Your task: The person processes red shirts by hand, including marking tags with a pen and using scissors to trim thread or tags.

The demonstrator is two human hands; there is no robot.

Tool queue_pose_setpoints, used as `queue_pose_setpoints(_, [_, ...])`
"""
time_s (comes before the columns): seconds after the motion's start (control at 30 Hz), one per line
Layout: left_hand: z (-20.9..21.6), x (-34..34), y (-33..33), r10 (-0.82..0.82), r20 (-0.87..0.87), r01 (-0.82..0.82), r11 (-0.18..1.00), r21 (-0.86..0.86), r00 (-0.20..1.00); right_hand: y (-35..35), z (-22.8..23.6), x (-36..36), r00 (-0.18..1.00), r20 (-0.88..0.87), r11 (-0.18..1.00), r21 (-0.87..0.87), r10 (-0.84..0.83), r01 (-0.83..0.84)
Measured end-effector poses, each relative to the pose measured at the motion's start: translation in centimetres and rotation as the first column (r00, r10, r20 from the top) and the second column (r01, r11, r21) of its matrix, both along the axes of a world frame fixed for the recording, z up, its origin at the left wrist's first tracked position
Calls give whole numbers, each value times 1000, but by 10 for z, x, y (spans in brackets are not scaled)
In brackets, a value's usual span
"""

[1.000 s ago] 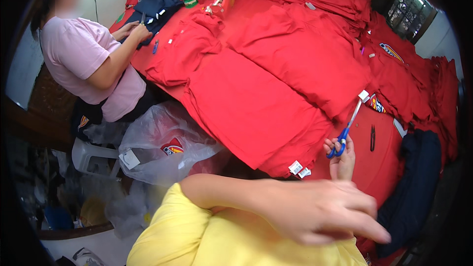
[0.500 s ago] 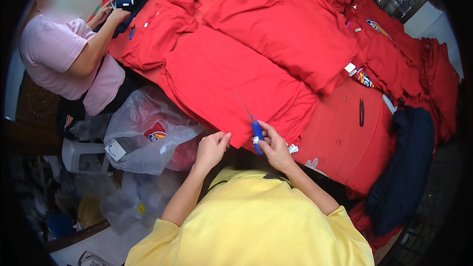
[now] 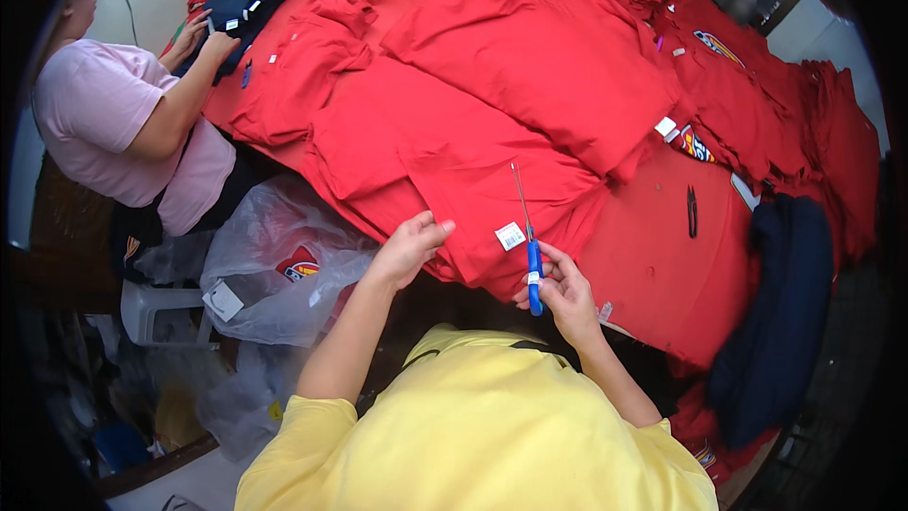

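Note:
My right hand (image 3: 570, 301) grips a tool with a blue handle (image 3: 534, 274) and a long, thin metal shaft pointing away from me. Just left of the tool, a white printed tag (image 3: 510, 236) lies at the near end of a folded red shirt (image 3: 445, 147). My left hand (image 3: 409, 251) is at the table's near edge beside this shirt, fingers loosely bent and apart with nothing between them. Whether its fingertips touch the cloth is hard to tell. Beyond the shirt, another red garment (image 3: 539, 66) is spread out.
A co-worker in pink (image 3: 123, 123) handles a navy garment (image 3: 246, 5) at far left. Black thread snips (image 3: 692, 211) lie right on the red table (image 3: 643, 255). A navy bundle (image 3: 776, 322) hangs over the right edge. A clear plastic bag (image 3: 260, 293) stands left, by a grey stool (image 3: 142, 308).
The tool in my right hand has swung more upright and shifted right. My left hand has risen and its fingers have loosened. The shirt's near corner has been turned, and the white tag now shows.

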State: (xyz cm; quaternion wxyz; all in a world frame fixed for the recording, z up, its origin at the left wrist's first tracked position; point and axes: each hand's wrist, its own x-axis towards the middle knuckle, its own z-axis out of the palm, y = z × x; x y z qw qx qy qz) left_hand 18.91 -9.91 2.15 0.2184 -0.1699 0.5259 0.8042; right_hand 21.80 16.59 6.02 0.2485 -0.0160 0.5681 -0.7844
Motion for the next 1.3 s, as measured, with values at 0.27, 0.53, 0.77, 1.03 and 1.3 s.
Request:
queue_pose_setpoints(0.27, [9,7,16,-72,-361,-150,822,-550,930,17,20,25,856,-386,756,655,343,-7])
queue_pose_setpoints(0.53, [45,14,45,293,-139,-252,933,257,946,14,12,32,806,-442,702,711,394,46])
queue_pose_setpoints(0.77, [45,14,46,330,-118,-267,891,367,937,17,16,36,793,-492,730,678,360,89])
queue_pose_setpoints(1.03, [56,15,60,356,-127,-290,884,365,926,20,16,36,762,-545,743,657,349,130])
queue_pose_setpoints(1.3, [54,16,65,310,-147,-244,905,348,939,18,20,33,752,-573,758,633,324,156])
